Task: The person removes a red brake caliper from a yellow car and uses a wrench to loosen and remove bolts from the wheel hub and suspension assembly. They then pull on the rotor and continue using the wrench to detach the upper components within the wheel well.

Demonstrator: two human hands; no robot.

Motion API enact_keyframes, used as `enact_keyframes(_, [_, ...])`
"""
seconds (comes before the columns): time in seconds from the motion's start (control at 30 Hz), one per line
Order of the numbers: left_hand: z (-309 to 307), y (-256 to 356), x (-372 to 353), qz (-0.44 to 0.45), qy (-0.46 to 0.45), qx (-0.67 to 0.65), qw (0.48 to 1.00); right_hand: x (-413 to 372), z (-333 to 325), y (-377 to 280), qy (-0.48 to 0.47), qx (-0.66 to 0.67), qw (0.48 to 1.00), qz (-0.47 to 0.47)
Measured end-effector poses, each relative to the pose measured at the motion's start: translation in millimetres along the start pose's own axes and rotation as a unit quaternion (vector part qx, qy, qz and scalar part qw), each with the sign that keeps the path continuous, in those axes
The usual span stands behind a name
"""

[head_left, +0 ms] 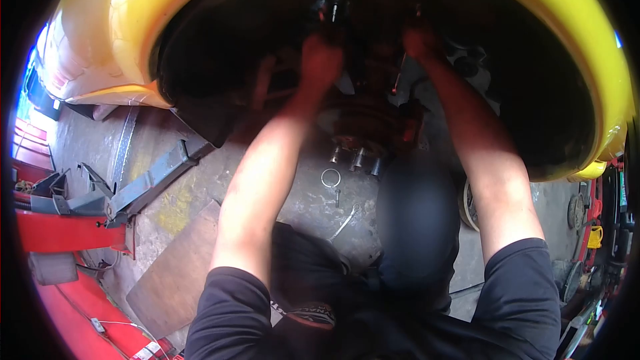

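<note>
Both my arms reach up into the dark wheel well under a yellow car fender [127,33]. My left hand [323,57] is closed just below a dark cylindrical part with a shiny rim [335,7]; shadow hides what its fingers grip. To the right, my right hand [420,39] is closed around a thin metal wrench [399,75], whose shaft shows below the fist. Between and below the hands is the wheel hub [353,123], with several wheel studs [359,158] pointing toward me.
On the concrete floor lie a metal ring [330,178], a bolt [338,198] and another wrench [345,222]. A grey lift arm [157,177] extends from a red lift base [70,232] at left. A brown board [177,270] lies beside my leg.
</note>
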State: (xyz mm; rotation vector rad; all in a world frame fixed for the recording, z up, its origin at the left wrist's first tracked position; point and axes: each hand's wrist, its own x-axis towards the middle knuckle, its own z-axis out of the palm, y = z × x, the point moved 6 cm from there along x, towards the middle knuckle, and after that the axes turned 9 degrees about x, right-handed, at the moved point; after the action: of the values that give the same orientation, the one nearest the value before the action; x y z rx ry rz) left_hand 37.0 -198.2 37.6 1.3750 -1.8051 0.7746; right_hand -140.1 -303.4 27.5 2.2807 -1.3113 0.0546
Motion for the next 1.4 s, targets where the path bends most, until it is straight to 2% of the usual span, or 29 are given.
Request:
enact_keyframes(0.1, [37, -8, 13, 0.094, 0.019, -0.028, 0.995, -7, -19, -7, -0.020, -0.026, 0.999, -0.017])
enact_keyframes(0.2, [46, 8, 29, 0.099, -0.082, 0.020, 0.992, -7, -18, -5, -0.039, 0.012, 0.999, 0.013])
enact_keyframes(0.3, [27, 29, 30, 0.096, -0.283, 0.149, 0.943, -5, -4, 11, 0.015, 0.173, 0.978, 0.119])
enact_keyframes(0.33, [4, 24, 24, -0.057, -0.189, -0.055, 0.979, -4, -7, 9, 0.003, 0.153, 0.984, 0.093])
enact_keyframes(0.37, [-17, 17, 8, -0.205, -0.084, -0.256, 0.941, -5, -12, 7, -0.009, 0.132, 0.989, 0.069])
enact_keyframes(0.43, [-61, 30, -23, -0.274, 0.004, -0.270, 0.923, 1, 13, 8, -0.012, 0.095, 0.995, 0.037])
enact_keyframes(0.5, [-77, 37, -76, -0.311, -0.023, -0.333, 0.890, 28, 85, 10, 0.010, 0.068, 0.998, 0.017])
enact_keyframes(0.57, [-74, 35, -104, -0.275, -0.023, -0.366, 0.889, 7, 20, 9, 0.156, 0.050, 0.986, 0.029])
enact_keyframes(0.6, [-72, 36, -111, -0.259, -0.028, -0.385, 0.885, -2, 12, 9, 0.193, 0.054, 0.979, 0.025])
enact_keyframes(0.67, [-68, 27, -107, -0.331, -0.023, -0.354, 0.874, -6, 16, 12, 0.238, 0.076, 0.968, 0.002])
enact_keyframes(0.7, [-65, 18, -97, -0.363, -0.018, -0.336, 0.869, -2, 19, 14, 0.221, 0.088, 0.971, 0.002])
enact_keyframes(0.73, [-63, 14, -82, -0.331, -0.012, -0.317, 0.889, 2, 22, 16, 0.203, 0.100, 0.974, 0.003])
enact_keyframes(0.8, [-60, 6, -51, -0.267, 0.001, -0.276, 0.923, 7, 27, 15, 0.107, 0.114, 0.987, 0.032])
enact_keyframes(0.87, [-50, 2, -26, -0.288, -0.029, -0.333, 0.897, 5, 25, 13, 0.153, 0.097, 0.983, 0.016])
enact_keyframes(0.9, [-41, -1, -15, -0.297, -0.044, -0.363, 0.882, 8, 30, 12, 0.136, 0.084, 0.987, 0.013])
enact_keyframes(0.93, [-35, -1, -1, -0.195, -0.029, -0.222, 0.955, 10, 35, 11, 0.119, 0.071, 0.990, 0.009])
enact_keyframes(0.97, [-19, -1, 6, -0.086, -0.014, -0.074, 0.993, 15, 45, 8, 0.061, 0.055, 0.997, 0.009])
enact_keyframes(1.0, [-3, 4, 10, 0.025, 0.000, 0.076, 0.997, 17, 56, 7, 0.001, 0.039, 0.999, 0.009])
enact_keyframes(1.1, [27, 0, 23, 0.084, 0.016, 0.023, 0.996, 18, 73, 18, 0.102, 0.245, 0.964, 0.018])
enact_keyframes(1.17, [40, 5, 29, 0.120, -0.062, 0.025, 0.991, 19, 76, 29, 0.169, 0.375, 0.911, 0.023])
enact_keyframes(1.2, [44, 10, 30, 0.139, -0.101, 0.026, 0.985, 18, 77, 30, 0.162, 0.399, 0.902, 0.027])
enact_keyframes(1.23, [41, 13, 29, 0.117, -0.099, 0.059, 0.986, 17, 78, 32, 0.154, 0.423, 0.892, 0.032])
enact_keyframes(1.3, [6, 34, 21, 0.074, -0.095, 0.126, 0.985, 5, 49, 26, 0.088, 0.398, 0.911, 0.053])
enact_keyframes(1.33, [-16, 27, 12, -0.092, -0.071, -0.059, 0.992, 0, 34, 24, 0.068, 0.388, 0.917, 0.068])
enact_keyframes(1.37, [-32, 21, -10, -0.253, -0.046, -0.240, 0.936, -3, 24, 21, 0.052, 0.360, 0.928, 0.080])
enact_keyframes(1.4, [-50, 28, -32, -0.269, -0.046, -0.245, 0.930, -4, 17, 17, 0.041, 0.331, 0.939, 0.083])
